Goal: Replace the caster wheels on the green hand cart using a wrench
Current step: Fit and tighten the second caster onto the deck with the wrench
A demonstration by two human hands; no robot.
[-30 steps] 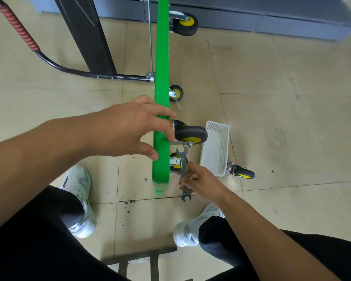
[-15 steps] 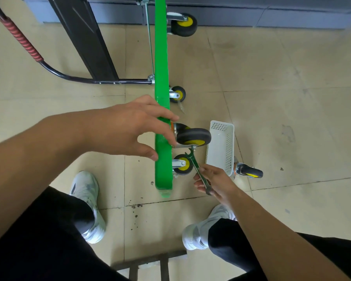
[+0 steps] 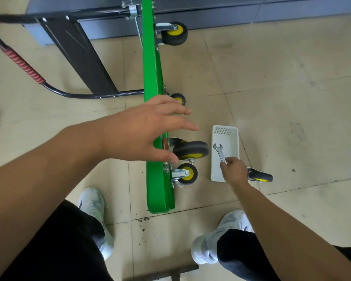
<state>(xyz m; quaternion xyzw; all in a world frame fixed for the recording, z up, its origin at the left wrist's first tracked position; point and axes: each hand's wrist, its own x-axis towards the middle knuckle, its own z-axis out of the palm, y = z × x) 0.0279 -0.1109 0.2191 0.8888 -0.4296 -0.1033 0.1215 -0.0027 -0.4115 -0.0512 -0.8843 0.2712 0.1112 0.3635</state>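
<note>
Right hand (image 3: pixel 232 171) pinches wrench (image 3: pixel 219 152) over basket (image 3: pixel 234 138).

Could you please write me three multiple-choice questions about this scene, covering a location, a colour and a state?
1. Where is the wrench?
A. Lying on the floor tiles
B. In the right hand, over the white basket
C. Fitted on a wheel bolt

2. What colour are the hubs of the caster wheels?
A. Red
B. Blue
C. Yellow

3. How is the left hand?
A. Open, fingers spread above the green cart
B. Gripping the wrench
C. Curled round the cart handle

Answers:
1 B: the right hand's fingers pinch its shaft in front of the basket.
2 C: every visible wheel has a yellow centre.
3 A: its fingers are straight and spread.
</note>
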